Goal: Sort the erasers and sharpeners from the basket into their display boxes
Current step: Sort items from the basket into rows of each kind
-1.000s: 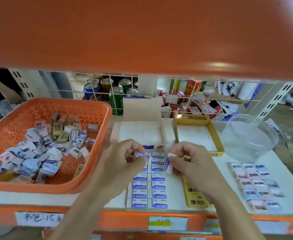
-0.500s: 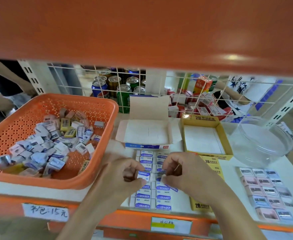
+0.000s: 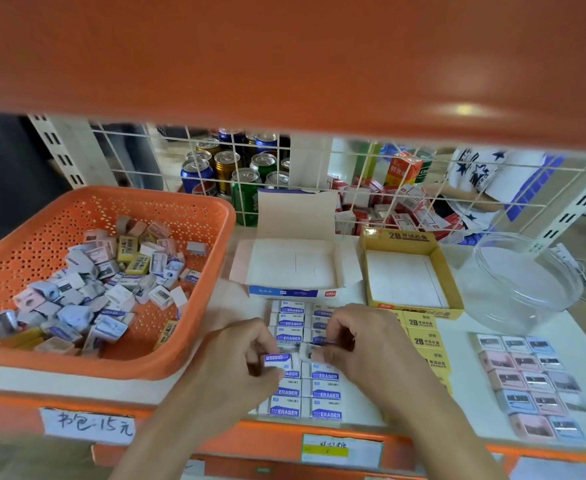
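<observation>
An orange basket [image 3: 194,341] at the left holds several mixed erasers and sharpeners. Two columns of blue-and-white erasers [image 3: 324,394] lie on the shelf below an open white display box [image 3: 293,268]. My left hand [image 3: 239,368] pinches one blue-and-white eraser [image 3: 277,360] just above the left column. My right hand [image 3: 364,344] pinches a second small eraser [image 3: 308,351] over the right column. Yellow 2B erasers [image 3: 423,341] run in a column below the open yellow display box [image 3: 402,271]. Pastel sharpeners [image 3: 530,379] lie in rows at the right.
A clear round plastic tub [image 3: 523,282] stands at the back right. A white wire grid [image 3: 319,174] closes the back, with drink cans [image 3: 222,171] and red cartons behind it. An orange shelf [image 3: 284,57] hangs overhead. Price labels line the front edge.
Both hands have come down from the top of the eraser columns to their middle, each still pinching its eraser. The view has dipped slightly.
</observation>
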`<state>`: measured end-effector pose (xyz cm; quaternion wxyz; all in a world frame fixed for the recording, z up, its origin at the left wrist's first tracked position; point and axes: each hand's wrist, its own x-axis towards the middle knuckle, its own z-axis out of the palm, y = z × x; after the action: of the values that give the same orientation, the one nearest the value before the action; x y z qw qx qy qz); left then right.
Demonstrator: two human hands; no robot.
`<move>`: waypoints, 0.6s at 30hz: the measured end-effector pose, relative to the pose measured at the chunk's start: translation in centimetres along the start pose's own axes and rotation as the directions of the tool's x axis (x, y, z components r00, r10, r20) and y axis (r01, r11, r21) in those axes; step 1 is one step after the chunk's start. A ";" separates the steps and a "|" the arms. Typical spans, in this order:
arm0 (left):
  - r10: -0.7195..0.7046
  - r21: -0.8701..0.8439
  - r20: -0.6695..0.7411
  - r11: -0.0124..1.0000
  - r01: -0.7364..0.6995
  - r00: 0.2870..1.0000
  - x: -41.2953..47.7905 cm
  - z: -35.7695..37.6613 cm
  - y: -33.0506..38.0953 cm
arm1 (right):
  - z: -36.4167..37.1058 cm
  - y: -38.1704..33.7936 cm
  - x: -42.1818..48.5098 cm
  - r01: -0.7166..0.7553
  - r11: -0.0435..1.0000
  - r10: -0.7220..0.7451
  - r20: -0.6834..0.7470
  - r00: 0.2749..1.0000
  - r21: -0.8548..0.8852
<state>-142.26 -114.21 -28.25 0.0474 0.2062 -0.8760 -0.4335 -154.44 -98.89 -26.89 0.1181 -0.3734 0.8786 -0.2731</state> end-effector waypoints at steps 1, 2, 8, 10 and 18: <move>0.012 0.030 -0.004 0.999 -0.012 1.000 -0.1 0.0 0.1 | 0.0 0.0 -0.1 0.002 1.000 -0.002 0.001 1.000 -0.012; 0.032 0.061 -0.004 0.998 -0.032 0.999 -0.3 0.0 0.2 | -0.1 0.0 -0.2 0.003 1.000 -0.002 0.014 1.000 -0.027; 0.050 0.092 0.044 0.994 -0.054 0.998 -0.6 -0.3 0.2 | -0.5 -0.1 -0.4 -0.016 0.991 0.034 0.136 0.990 -0.134; 0.047 0.044 0.065 0.998 -0.050 0.997 -0.7 -0.4 0.3 | -0.6 -0.1 -0.5 -0.006 0.991 0.024 0.134 0.991 -0.137; 0.057 -0.099 0.071 0.994 -0.050 0.996 -0.7 0.2 0.8 | -0.1 -0.4 -0.3 0.033 0.987 -0.013 0.129 0.992 -0.154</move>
<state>-141.89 -113.34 -27.71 0.0367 0.1638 -0.8603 -0.4814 -154.05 -98.87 -26.62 0.1414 -0.4085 0.8835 -0.1803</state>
